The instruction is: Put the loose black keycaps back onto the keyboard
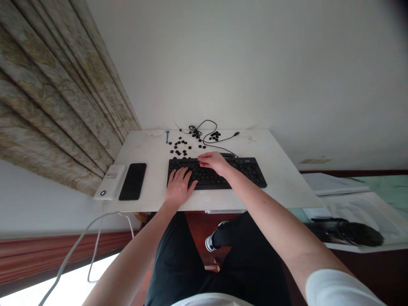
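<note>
A black keyboard (219, 183) lies on the white table in front of me. My left hand (179, 185) rests on its left end, palm down, with the fingers spread over the keys. Over the keyboard's upper middle is my right hand (213, 161), fingers closed in a pinch. Whatever is between those fingertips is too small or hidden to make out. Loose black keycaps (190, 147) are scattered behind the keyboard, with another cluster of keycaps (216, 136) farther right. A small blue tool (167, 137) lies to the left of them.
The keyboard's black cable (208, 121) coils at the back near the wall. On the table's left side are a black phone (132, 182) and a white box-like device (110, 182). A white cable (76, 244) hangs at the left. A patterned curtain (63, 72) borders the table's left.
</note>
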A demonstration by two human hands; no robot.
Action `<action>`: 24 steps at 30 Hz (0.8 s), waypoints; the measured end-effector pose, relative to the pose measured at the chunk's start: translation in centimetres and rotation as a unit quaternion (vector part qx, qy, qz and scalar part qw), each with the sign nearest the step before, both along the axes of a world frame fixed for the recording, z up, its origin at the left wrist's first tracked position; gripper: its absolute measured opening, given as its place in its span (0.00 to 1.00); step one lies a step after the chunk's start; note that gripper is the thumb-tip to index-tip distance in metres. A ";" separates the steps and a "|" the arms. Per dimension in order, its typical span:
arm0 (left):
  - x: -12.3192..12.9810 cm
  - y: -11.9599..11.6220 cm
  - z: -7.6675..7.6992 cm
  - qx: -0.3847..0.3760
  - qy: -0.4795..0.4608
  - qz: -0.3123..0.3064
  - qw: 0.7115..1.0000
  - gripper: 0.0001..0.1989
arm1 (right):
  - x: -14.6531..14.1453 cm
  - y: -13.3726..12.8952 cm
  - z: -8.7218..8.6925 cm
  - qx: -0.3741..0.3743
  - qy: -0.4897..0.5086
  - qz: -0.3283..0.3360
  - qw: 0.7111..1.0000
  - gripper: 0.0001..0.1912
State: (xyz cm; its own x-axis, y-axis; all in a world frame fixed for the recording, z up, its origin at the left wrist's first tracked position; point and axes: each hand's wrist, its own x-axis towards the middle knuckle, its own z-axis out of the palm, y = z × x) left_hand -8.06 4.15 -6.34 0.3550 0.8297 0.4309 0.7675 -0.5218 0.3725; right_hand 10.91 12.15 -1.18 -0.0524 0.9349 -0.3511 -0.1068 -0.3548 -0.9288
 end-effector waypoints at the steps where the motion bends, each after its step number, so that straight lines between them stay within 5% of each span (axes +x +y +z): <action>1: 0.0 0.0 0.0 0.007 0.012 0.003 1.000 0.21 | -0.1 0.0 0.0 0.002 -0.003 0.003 1.000 0.06; 8: 0.0 -0.1 0.2 0.046 0.070 0.021 0.996 0.21 | -0.4 0.7 0.0 0.033 -0.143 0.062 0.987 0.03; 14: 0.0 -0.1 0.2 0.050 0.072 0.021 0.996 0.20 | -0.4 2.0 1.1 0.136 -0.398 0.221 0.880 0.06; 18: 0.0 0.0 0.3 0.049 0.071 0.019 0.996 0.20 | -0.5 2.8 1.9 0.172 -0.447 0.270 0.836 0.07; 24: 0.0 -0.1 0.4 0.046 0.073 0.018 0.996 0.21 | -0.4 3.3 1.6 0.172 -0.436 0.296 0.832 0.08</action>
